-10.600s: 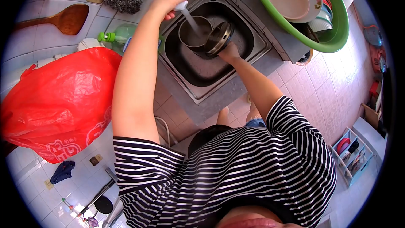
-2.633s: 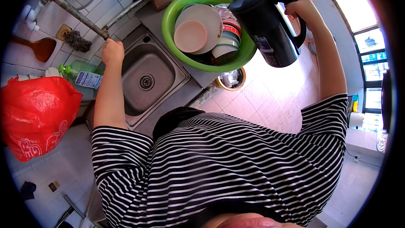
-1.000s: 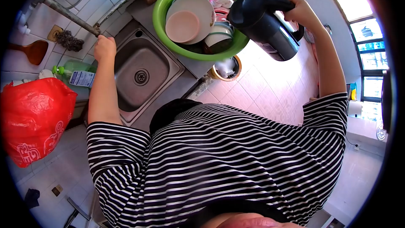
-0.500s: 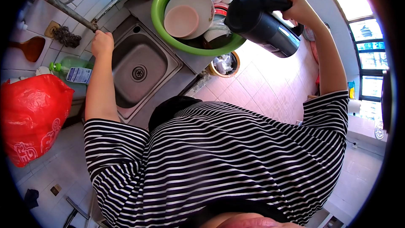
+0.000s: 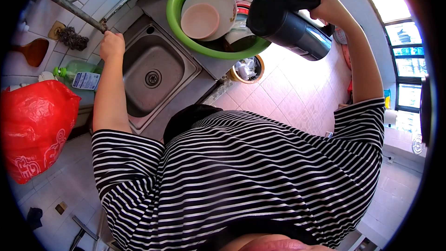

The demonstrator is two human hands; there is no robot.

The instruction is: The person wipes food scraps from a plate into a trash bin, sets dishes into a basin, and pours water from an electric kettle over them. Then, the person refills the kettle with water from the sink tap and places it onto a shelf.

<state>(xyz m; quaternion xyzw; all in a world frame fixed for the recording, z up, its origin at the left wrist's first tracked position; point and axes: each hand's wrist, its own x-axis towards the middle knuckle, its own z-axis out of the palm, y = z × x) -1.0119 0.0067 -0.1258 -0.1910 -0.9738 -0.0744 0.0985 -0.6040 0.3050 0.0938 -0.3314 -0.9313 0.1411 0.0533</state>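
Observation:
My left hand (image 5: 113, 46) is closed at the end of a metal water pipe (image 5: 74, 9) beside the sink, where the tap sits; my fingers hide most of it. No water stream shows in the stainless steel sink (image 5: 153, 97). In my right hand (image 5: 331, 10) is a dark electric kettle (image 5: 297, 32), gripped by its black handle. Its lid is on, and it hangs tilted at the right rim of a green basin (image 5: 173, 23). Inside the basin lie a pink bowl (image 5: 200, 21), a larger white bowl (image 5: 225, 11) and other dishes.
A red plastic bag (image 5: 42, 125) and a green detergent bottle (image 5: 81, 76) are left of the sink. A scouring pad (image 5: 74, 40) and a wooden spatula (image 5: 35, 53) hang on the tiled wall. A small bin (image 5: 255, 76) stands on the floor below the basin.
Almost nothing differs. The kettle has shifted very slightly up in view, and both hands keep their grip.

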